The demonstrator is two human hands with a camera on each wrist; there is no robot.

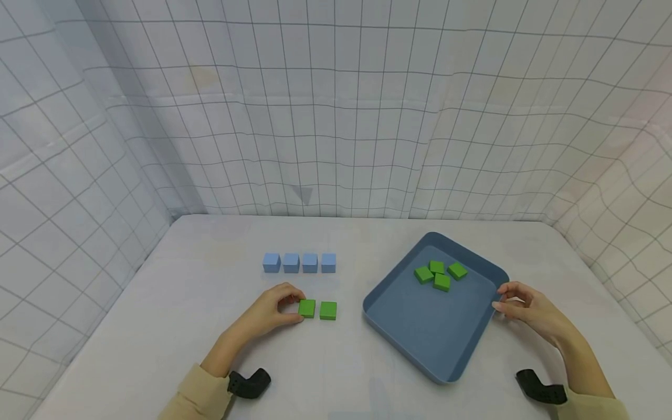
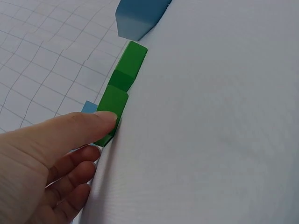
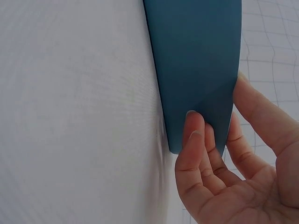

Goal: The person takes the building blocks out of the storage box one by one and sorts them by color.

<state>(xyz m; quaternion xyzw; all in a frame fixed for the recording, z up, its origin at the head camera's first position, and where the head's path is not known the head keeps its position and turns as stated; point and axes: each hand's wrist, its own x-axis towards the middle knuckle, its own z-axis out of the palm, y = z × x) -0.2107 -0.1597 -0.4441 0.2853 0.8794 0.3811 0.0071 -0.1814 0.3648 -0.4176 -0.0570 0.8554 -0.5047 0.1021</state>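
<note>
My left hand (image 1: 273, 309) pinches a green block (image 1: 307, 308) at its left side, thumb on the near edge and index finger behind. In the left wrist view the thumb presses the face of that green block (image 2: 112, 100). A second green block (image 1: 328, 311) sits just to its right. At the right, my right hand (image 1: 532, 309) holds the edge of a blue-grey tray (image 1: 409, 341). The right wrist view shows one digit at the rim and the other fingers curled against the outer wall of the tray (image 3: 196, 60).
Several green blocks (image 1: 442, 282) lie loosely grouped inside the tray's far part. A row of several light blue cubes (image 1: 310, 263) stands behind the left hand's block. White grid-lined cloth (image 1: 336, 116) hangs around the back and sides of the white table (image 1: 220, 245).
</note>
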